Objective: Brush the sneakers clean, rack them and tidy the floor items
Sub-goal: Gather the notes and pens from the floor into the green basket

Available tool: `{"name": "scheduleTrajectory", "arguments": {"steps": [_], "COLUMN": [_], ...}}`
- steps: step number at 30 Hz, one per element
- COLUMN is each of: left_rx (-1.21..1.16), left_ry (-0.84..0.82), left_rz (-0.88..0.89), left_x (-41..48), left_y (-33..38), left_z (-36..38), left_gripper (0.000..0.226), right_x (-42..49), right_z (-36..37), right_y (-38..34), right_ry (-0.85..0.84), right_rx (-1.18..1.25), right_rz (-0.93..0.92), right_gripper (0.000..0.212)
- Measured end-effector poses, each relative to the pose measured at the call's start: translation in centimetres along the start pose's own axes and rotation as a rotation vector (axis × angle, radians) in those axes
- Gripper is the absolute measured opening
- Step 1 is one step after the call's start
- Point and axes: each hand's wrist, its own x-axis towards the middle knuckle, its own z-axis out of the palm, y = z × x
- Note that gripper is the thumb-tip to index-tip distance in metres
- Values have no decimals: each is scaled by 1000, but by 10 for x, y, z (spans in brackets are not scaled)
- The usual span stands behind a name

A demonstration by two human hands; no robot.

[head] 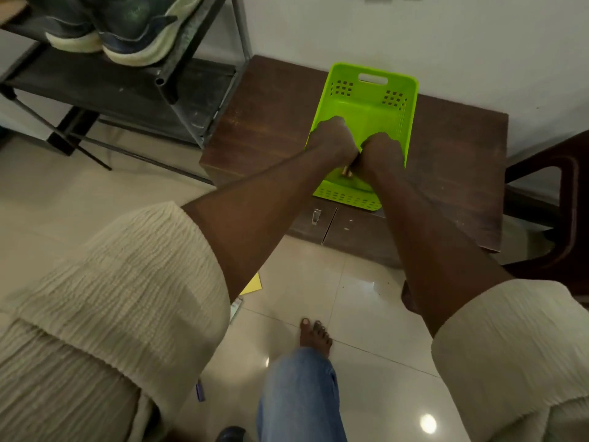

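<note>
Dark wood of a low cabinet (271, 122) by the wall, beside a metal rack (111, 87) carrying dark sneakers (137, 30) with pale soles on its upper shelf: side by side, cut off by the top edge, long axes slanting toward the shelf's front, toe or heel hard to tell. On the cabinet top, a green basket (344, 87), long axis running toward the wall, handle slot at the far end. Inside it, left hand (333, 138) and right hand (381, 154) close together, fingers turned under and hidden, grip impossible to tell; between them a small tan object (346, 172), mostly covered.
</note>
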Motion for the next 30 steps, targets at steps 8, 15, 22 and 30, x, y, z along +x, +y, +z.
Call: {"name": "scheduleTrajectory", "arguments": {"steps": [8,15,22,30], "left_rx": [-15,192,368,300], "left_ry": [324,358,208,178], "left_rz": [259,241,-57,-337], "left_x": [-88,-162,-241,-307], "left_y": [-52,-163,-277,-369], "left_z": [-61,-69,-58,-36], "left_gripper": [52,66,96,121], "right_x": [-78,-149,-210,-254], "right_z": [-20,36,109,189], "right_y": [-34,-73,-103,-139], "right_ry": [271,262,70,-169], "right_rx": [219,177,-18,-135], "right_rz": [-288,-489,-575,-603], "right_gripper": [45,56,93,104]}}
